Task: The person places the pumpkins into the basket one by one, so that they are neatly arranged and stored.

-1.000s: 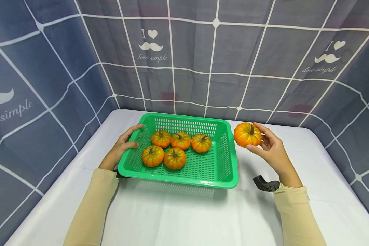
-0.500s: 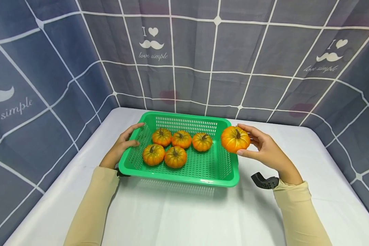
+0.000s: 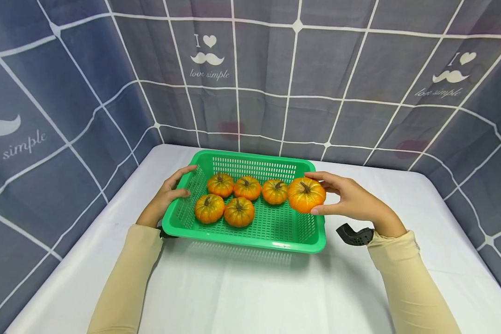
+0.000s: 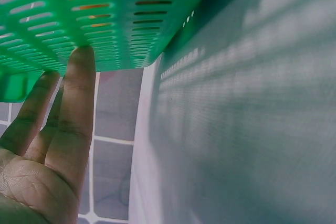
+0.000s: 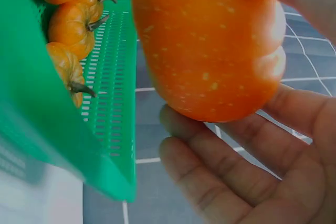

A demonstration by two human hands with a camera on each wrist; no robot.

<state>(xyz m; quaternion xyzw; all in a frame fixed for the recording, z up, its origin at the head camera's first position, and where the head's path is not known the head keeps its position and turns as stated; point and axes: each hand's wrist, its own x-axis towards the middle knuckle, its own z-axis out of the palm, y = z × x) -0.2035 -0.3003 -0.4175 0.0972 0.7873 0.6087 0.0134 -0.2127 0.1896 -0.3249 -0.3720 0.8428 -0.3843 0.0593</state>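
A green plastic basket (image 3: pixel 271 245) with slotted walls holds several small orange pumpkins (image 3: pixel 239 212), grouped towards its left and back. My left hand (image 3: pixel 163 200) grips the basket's left end, thumb over the rim; in the left wrist view its fingers (image 4: pixel 73 114) touch the slotted wall from outside. Another pumpkin (image 3: pixel 306 195) is pinched between the thumb and fingers of my right hand (image 3: pixel 350 197), above the basket's right side. Seen from the right wrist, this pumpkin (image 5: pixel 210 45) is apart from the basket wall, and some fingers spread loosely below it.
A white cloth covers the table (image 3: pixel 234 297) beneath the basket. Grey curtains (image 3: pixel 259 60) with white grid lines stand behind and on both sides. A black strap piece (image 3: pixel 355 234) sits on the right wrist.
My right hand has carried its pumpkin leftward and slightly down, from beside the basket's right rim to over its interior. The left hand and the basket stay in place.
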